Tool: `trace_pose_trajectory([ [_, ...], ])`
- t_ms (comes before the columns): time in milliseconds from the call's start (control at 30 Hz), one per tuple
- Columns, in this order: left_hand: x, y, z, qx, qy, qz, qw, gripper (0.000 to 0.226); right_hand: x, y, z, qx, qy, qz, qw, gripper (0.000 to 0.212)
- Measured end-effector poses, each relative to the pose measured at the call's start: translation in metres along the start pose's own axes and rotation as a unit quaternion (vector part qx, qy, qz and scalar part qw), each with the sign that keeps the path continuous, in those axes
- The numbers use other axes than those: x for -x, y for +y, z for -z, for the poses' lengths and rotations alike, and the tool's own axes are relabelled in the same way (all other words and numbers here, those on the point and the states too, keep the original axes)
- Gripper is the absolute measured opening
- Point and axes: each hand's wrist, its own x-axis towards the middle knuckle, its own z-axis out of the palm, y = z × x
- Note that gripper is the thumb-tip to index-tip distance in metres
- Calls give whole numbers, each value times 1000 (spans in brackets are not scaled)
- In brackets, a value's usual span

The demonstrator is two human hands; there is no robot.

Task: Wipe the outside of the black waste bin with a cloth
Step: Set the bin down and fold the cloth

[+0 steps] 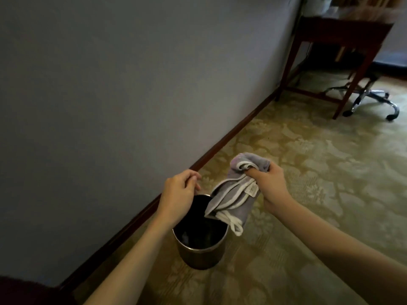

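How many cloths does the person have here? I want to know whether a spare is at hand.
1. A grey cloth with white trim, gripped by the right hand, hangs over the waste bin's rim. The left hand holds none. Others may lie outside the view.

Patterned green-gold carpet (308, 172) meets a dark skirting board (220, 142) under a pale wall (110, 84) — far off, a wooden desk (343, 34) and a swivel chair base (372, 100).

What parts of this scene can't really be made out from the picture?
Head view only:
- Waste bin: its far rim is hidden behind the left hand and the hanging cloth.
- Bin's inside: too dark to tell what it holds.
- Cloth's label: too small to read.
- Right hand: fingertips buried in the cloth.
- Desk: its top is blurred and cut by the upper edge.
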Motion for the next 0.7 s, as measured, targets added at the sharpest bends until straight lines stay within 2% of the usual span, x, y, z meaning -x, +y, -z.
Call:
trace_pose_trajectory([
  [133,-9,123,86,-25,26,-51,998,22,12,-158,-30,-73,-30,-23,997,30],
  [233,-5,227,152,-31,27,-89,995,16,27,-282,-52,-87,-75,13,993,24],
  [300,3,293,191,-46,23,-103,993,29,38,-358,-64,-97,-87,25,991,28],
  [400,13,371,239,-171,67,-117,976,59,51,-451,-77,-105,-117,42,987,21],
  [500,18,424,276,-285,126,-116,943,80,64,-518,-96,-106,-140,41,984,18],
  [567,21,449,296,-319,158,-99,929,89,72,-550,-110,-109,-162,23,981,14],
  [700,27,473,334,-316,219,-73,920,82,93,-589,-147,-111,-224,-14,968,9],
])
